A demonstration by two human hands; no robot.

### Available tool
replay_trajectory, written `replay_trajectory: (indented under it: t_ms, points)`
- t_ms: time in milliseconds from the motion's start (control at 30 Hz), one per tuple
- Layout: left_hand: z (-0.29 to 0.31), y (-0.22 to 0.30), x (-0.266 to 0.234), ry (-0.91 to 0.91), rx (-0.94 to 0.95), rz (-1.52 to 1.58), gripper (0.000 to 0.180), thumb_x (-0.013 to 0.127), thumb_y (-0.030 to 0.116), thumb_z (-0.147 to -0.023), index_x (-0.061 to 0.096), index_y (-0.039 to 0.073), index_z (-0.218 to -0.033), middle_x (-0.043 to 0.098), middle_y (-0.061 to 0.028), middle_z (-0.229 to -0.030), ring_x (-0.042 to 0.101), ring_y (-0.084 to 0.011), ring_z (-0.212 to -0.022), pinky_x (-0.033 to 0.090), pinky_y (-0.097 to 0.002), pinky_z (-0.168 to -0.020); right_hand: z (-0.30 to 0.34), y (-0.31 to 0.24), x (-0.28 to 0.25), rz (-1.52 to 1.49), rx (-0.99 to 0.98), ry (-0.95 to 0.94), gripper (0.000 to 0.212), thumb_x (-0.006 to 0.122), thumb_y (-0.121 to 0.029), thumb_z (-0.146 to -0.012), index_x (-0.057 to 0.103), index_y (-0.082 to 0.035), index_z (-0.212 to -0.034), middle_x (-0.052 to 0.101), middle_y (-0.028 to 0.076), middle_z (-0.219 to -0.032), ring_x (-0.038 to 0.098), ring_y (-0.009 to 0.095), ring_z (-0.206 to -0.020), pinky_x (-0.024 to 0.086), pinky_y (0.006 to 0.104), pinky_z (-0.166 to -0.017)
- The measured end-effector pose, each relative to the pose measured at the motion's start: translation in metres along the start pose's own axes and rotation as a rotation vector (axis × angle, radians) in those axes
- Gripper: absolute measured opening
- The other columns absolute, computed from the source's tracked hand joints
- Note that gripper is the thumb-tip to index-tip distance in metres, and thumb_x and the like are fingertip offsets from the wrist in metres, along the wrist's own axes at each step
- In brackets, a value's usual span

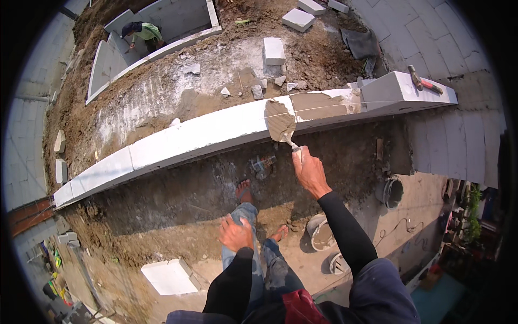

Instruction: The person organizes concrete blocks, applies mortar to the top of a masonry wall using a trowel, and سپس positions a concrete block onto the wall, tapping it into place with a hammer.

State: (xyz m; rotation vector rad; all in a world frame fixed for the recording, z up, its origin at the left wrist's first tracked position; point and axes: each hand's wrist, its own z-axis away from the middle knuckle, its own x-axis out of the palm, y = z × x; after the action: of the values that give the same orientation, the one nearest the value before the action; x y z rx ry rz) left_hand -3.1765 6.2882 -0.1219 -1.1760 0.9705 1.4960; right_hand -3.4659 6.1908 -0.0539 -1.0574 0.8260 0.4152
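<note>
My right hand is closed round the handle of a trowel. Grey mortar covers its blade, which is over the top of the white block wall. To the right of the blade, a layer of wet mortar coats the wall's top, with a thin string line running above. My left hand rests on my bent knee, fingers spread and holding nothing. A taller white block sits on the wall at the right, with a red-handled hammer on it.
At my right stand a bucket of mortar, a smaller bucket and a dark bucket. A loose white block lies behind me at left. Beyond the wall are rubble, blocks and a person inside a block enclosure.
</note>
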Motion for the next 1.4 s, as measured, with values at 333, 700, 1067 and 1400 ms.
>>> replay_trajectory:
  t_ms: [333,700,1067,1400]
  points:
    - [0.002,0.008,-0.013,-0.058,-0.003,-0.018,0.048,0.067,0.041,-0.089,0.067,0.012,-0.128,0.066,-0.0092,-0.133,0.063,-0.032,-0.119,0.051,-0.0525,-0.093,0.017,-0.031,-0.067,0.385,-0.075,-0.056,0.032,0.054,-0.032,-0.106,0.051,-0.001,-0.099,0.068,0.027,-0.076,0.067,0.05,-0.07,0.052,0.0581,-0.062]
    - [-0.002,-0.002,-0.012,-0.014,-0.031,-0.048,0.048,0.068,0.041,-0.086,0.069,0.012,-0.125,0.068,-0.0085,-0.126,0.064,-0.0326,-0.112,0.052,-0.0519,-0.091,-0.035,-0.021,-0.097,-0.022,0.215,-0.216,0.053,0.041,-0.04,-0.109,0.061,0.009,-0.111,0.069,0.037,-0.097,0.065,0.055,-0.099,0.051,0.0575,-0.089]
    - [-0.001,0.005,-0.015,-0.013,-0.047,0.024,0.046,0.068,0.039,-0.087,0.07,0.011,-0.123,0.068,-0.009,-0.126,0.063,-0.033,-0.115,0.05,-0.0515,-0.095,-0.019,-0.128,0.003,-0.06,-0.098,-0.504,0.047,0.047,-0.038,-0.108,0.06,0.008,-0.109,0.07,0.035,-0.096,0.065,0.056,-0.099,0.05,0.0594,-0.088]
    - [-0.001,0.007,-0.011,-0.016,-0.035,0.025,0.046,0.068,0.038,-0.088,0.07,0.011,-0.125,0.067,-0.0107,-0.129,0.063,-0.0333,-0.117,0.05,-0.0512,-0.097,0.003,-0.141,0.055,0.005,-0.113,-0.316,0.038,0.052,-0.033,-0.107,0.055,0.005,-0.105,0.069,0.033,-0.079,0.069,0.054,-0.078,0.054,0.0596,-0.069]
